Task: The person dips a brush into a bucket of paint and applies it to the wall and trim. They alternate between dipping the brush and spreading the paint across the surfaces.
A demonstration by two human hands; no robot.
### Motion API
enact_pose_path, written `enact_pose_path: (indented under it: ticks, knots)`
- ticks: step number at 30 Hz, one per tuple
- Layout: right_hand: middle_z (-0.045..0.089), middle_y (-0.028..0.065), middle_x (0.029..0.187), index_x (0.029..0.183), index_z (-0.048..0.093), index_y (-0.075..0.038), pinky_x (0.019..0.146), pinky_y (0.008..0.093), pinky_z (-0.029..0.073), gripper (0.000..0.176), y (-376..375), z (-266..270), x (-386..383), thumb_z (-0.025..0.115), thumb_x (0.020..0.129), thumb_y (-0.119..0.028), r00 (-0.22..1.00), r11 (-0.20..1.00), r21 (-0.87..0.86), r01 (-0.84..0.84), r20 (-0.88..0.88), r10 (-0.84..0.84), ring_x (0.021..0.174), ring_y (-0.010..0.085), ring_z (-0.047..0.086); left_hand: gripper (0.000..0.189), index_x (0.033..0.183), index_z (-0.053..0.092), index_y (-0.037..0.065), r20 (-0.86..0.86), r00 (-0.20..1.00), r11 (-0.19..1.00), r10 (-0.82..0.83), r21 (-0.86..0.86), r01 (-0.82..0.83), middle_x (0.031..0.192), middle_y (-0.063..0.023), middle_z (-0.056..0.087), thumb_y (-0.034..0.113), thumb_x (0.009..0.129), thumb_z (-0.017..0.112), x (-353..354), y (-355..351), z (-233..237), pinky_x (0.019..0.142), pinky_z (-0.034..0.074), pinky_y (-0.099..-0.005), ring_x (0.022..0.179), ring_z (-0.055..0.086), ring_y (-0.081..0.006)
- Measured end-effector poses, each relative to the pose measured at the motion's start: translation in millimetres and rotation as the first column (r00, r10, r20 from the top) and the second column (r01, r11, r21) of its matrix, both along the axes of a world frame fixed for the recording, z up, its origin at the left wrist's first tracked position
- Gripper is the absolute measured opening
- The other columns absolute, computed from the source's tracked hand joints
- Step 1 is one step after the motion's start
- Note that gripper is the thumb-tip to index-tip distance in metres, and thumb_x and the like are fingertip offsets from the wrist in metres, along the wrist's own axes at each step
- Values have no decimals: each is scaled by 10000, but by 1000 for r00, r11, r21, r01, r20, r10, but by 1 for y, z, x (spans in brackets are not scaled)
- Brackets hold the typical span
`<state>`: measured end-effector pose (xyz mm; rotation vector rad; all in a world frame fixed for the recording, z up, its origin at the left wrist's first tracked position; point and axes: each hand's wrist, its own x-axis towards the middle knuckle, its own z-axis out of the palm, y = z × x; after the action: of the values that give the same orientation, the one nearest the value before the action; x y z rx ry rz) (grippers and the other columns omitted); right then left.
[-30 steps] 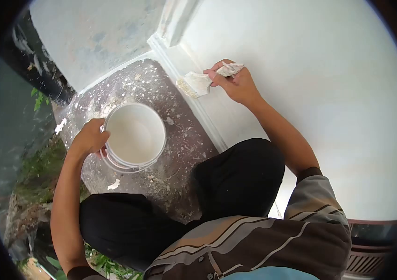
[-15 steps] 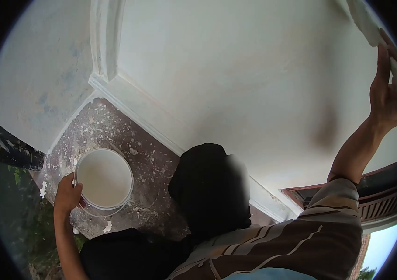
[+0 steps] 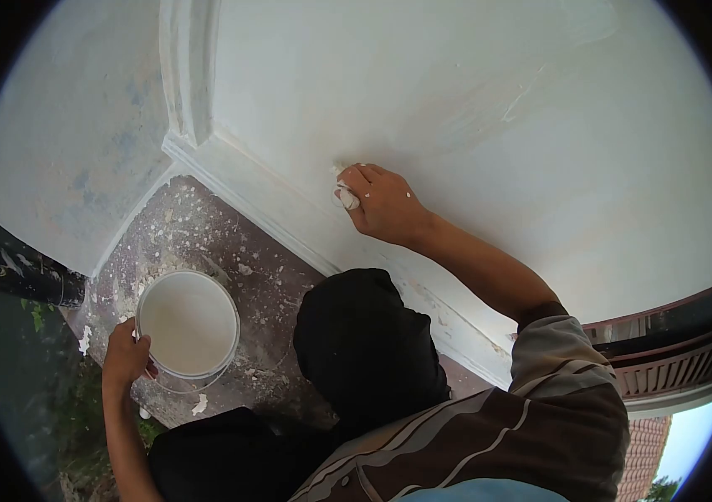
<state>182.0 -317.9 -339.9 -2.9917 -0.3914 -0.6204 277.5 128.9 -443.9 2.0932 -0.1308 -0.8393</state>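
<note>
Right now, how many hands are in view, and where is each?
2. The left hand holds the white bucket by its rim, low left; the right hand presses a paint-coated tool, mostly hidden, against the wall.

Soft, even daylight, bright on the white wall; faint shadows only. Heavy fisheye bending, black vignette around edges. Sharp centre.

Brown floor, heavily paint-speckled, white flakes lying loose. White skirting moulding meets vertical pilaster at the corner. Left wall patchy blue-grey. Dark pipe far left, plants below it. Brown louvred grille at right.
</note>
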Motion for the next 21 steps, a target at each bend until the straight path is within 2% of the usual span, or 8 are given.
enact_pose_path:
  ticks: [3, 6, 9, 11, 13, 17, 18, 21]
  knots:
    - [646, 121, 867, 980, 569, -43, 634, 343, 521, 184, -18, 29, -8, 661, 824, -11, 991, 996, 81, -44, 133, 33, 702, 290, 628, 282, 1118, 544, -117, 18, 1000, 1000, 10, 17, -10, 571, -170, 598, -10, 871, 460, 0, -2, 2, 346, 488, -339, 399, 607, -237]
    - [699, 107, 971, 974, 615, -10, 715, 243, 525, 131, -13, 139, -42, 670, 862, 28, 933, 984, 120, 128, 322, -161, 832, 135, 657, 285, 1127, 545, -108, 18, 1000, 1000, -5, 14, 4, 562, -164, 591, -7, 875, 458, 2, -5, 5, 344, 486, -337, 396, 604, -236]
    - [696, 73, 869, 927, 688, -55, 658, 232, 535, 90, -18, 249, -65, 719, 844, -42, 715, 976, -202, 80, 694, 85, 717, 129, 664, 288, 1133, 548, -99, 7, 1000, 1000, 3, 12, -3, 556, -155, 586, -5, 877, 458, 3, -8, 6, 340, 478, -334, 389, 598, -232]
    - [661, 93, 791, 930, 594, 12, 596, 273, 596, 118, -23, 305, -65, 639, 898, -92, 645, 707, -665, 240, 654, 396, 679, 166, 687, 290, 1137, 549, -95, -7, 1000, 1000, 11, 12, -11, 555, -150, 583, -4, 877, 458, 5, -8, 4, 334, 470, -332, 383, 592, -229]
    - [686, 83, 897, 995, 621, 13, 680, 268, 591, 150, -20, 313, -73, 670, 885, -76, 601, 271, -713, 646, 695, 396, 788, 152, 684, 293, 1140, 547, -96, -7, 1000, 1000, 10, 15, -10, 557, -146, 582, -3, 876, 459, 6, -10, 5, 332, 467, -329, 380, 588, -225]
    - [669, 44, 951, 838, 615, -87, 630, 292, 548, 204, -17, 205, -62, 706, 656, -76, 772, 549, -715, 433, 608, 183, 846, 274, 657, 299, 1148, 544, -93, 23, 1000, 1000, 12, 7, -12, 556, -140, 578, 2, 877, 462, 5, -8, 2, 332, 465, -329, 377, 586, -221]
    - [677, 141, 955, 867, 620, -30, 741, 370, 570, 184, -2, 160, -68, 688, 696, -14, 865, 688, -650, 324, 498, 63, 880, 337, 667, 298, 1146, 544, -95, 32, 999, 1000, 13, 6, -13, 558, -142, 580, 1, 876, 462, 6, -8, 0, 332, 465, -331, 379, 587, -222]
    - [652, 84, 924, 870, 577, -71, 635, 335, 563, 265, 10, 49, -79, 686, 632, -31, 989, 960, -271, 67, 148, -28, 844, 291, 649, 297, 1138, 546, -101, 32, 999, 1000, 7, 18, -8, 571, -152, 589, -3, 871, 461, 4, -6, 0, 332, 464, -337, 383, 591, -226]
